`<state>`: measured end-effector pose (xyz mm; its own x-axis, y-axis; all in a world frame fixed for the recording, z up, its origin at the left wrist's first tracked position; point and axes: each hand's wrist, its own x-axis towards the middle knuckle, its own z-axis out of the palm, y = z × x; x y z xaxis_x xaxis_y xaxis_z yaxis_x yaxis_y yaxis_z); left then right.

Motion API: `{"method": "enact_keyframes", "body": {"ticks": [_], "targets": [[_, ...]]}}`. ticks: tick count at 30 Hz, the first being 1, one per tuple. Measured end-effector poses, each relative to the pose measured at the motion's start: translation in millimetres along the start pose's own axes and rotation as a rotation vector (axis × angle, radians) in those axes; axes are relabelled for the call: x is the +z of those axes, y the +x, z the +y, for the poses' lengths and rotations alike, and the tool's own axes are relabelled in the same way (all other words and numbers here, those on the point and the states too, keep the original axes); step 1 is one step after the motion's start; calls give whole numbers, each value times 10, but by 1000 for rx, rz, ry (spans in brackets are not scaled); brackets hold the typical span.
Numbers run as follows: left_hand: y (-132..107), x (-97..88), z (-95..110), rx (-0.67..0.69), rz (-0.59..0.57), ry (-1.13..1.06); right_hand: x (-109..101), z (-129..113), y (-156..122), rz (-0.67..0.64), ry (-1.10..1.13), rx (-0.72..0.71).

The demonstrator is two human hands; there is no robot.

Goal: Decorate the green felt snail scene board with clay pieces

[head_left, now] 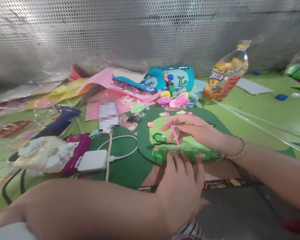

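Note:
A slim pink modelling tool (pixel 175 135) slants down from my right hand (pixel 196 130), pinched between thumb and fingers. Its lower tip meets the front part of a green clay picture (pixel 190 151) on a rounded dark green board. My left hand (pixel 182 183) lies at the picture's near edge, fingers stretched out and fingertips on the green clay. Small pink bits of clay (pixel 200 155) sit along this front strip. An orange-pink clay blob (pixel 150 124) is at the picture's left rim. My right hand hides part of the picture's middle.
Behind the picture are soft clay packets (pixel 179 101) and a blue clay picture (pixel 185 78). A drink bottle (pixel 226 75) stands at the back right. To the left lie a white charger (pixel 92 160) with cables, a blue glue gun (pixel 63 118) and red-handled scissors (pixel 13 128).

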<state>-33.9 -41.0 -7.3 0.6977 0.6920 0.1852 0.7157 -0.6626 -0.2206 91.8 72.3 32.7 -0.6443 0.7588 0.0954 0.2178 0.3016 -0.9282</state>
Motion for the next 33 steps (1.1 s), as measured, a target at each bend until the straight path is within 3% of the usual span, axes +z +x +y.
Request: {"method": "enact_keyframes", "body": {"ticks": [2,5,9,12,18,33], "targets": [[0,-19,-2,0,-2,4,6,-4,-3,-4,34,17],[1,-24,-3,-13,-14,10,18,6,-13,23,-94,30],[3,38,13,-17,-3,67,51,3,-32,119,-413,-157],[7,87,25,-20,26,111,77,4,-37,163,-498,-272],[20,128,37,-41,122,171,104,96,-37,182,-406,-232],[33,142,33,-46,183,183,153,177,-29,162,-385,-223]]}}
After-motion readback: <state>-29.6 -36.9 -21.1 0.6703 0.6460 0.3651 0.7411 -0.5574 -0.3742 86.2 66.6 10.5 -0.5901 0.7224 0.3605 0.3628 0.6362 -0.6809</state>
